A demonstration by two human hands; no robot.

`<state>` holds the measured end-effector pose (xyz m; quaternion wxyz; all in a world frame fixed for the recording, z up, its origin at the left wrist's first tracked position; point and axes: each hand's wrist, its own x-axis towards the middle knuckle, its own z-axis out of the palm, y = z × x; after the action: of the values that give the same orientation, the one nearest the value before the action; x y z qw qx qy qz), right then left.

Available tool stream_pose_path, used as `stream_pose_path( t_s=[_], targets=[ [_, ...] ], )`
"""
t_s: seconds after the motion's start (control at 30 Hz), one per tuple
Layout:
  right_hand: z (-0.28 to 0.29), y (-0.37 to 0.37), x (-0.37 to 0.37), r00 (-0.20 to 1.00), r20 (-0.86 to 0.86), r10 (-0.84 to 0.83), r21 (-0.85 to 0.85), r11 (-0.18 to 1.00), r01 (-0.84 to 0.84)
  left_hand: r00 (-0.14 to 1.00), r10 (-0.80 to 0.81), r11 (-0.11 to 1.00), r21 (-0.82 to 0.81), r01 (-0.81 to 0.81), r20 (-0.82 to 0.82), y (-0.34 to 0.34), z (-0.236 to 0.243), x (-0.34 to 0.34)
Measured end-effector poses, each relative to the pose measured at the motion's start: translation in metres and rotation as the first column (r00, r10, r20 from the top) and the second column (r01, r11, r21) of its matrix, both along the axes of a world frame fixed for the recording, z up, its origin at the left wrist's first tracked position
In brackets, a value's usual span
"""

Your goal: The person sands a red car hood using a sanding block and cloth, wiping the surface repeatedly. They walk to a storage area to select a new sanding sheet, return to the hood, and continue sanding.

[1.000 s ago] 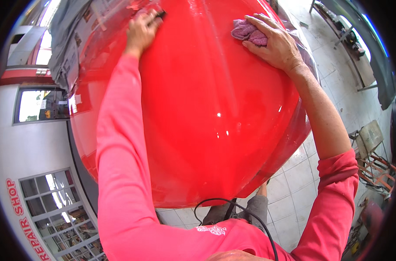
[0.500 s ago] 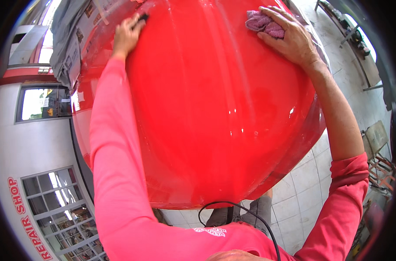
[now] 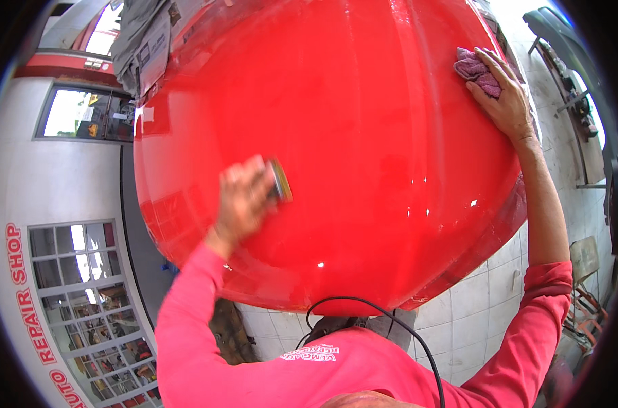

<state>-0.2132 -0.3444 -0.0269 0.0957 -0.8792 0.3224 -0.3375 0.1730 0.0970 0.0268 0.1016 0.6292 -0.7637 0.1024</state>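
Observation:
A glossy red car hood [image 3: 343,177] fills the middle of the view. My left hand [image 3: 239,200], smeared by motion, grips a small dark block with a yellowish face [image 3: 280,181] over the left-centre of the hood. Whether the block touches the paint is hard to make out. At the far right of the hood, my right hand [image 3: 507,109] lies over a bunched purple cloth [image 3: 477,71], its fingers curled onto the cloth against the surface.
Grey sheeting and masking paper [image 3: 152,58] cover the far left of the car. A black cable [image 3: 417,336] loops in front of my chest. A low bench with items [image 3: 572,115] stands to the right on tiled floor. A gridded window [image 3: 91,299] is at left.
My left hand has swept the block from the far left of the hood toward me and slightly right. My right hand stays on the cloth, while the whole view has shifted.

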Motion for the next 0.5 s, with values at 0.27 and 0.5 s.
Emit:
stream_pose_path(
  t_s=[0.27,0.5],
  targets=[
    [0.009,0.001,0.009,0.996,-0.024,0.085,0.036,0.996,-0.084,0.877,0.452,0.863,-0.327,-0.384,0.163,-0.254,-0.008,0.219],
    [0.003,-0.004,-0.011,0.999,-0.044,0.013,0.036,0.999,-0.012,0.981,0.188,0.981,-0.047,-0.190,-0.045,0.055,-0.006,-0.022]
  ],
)
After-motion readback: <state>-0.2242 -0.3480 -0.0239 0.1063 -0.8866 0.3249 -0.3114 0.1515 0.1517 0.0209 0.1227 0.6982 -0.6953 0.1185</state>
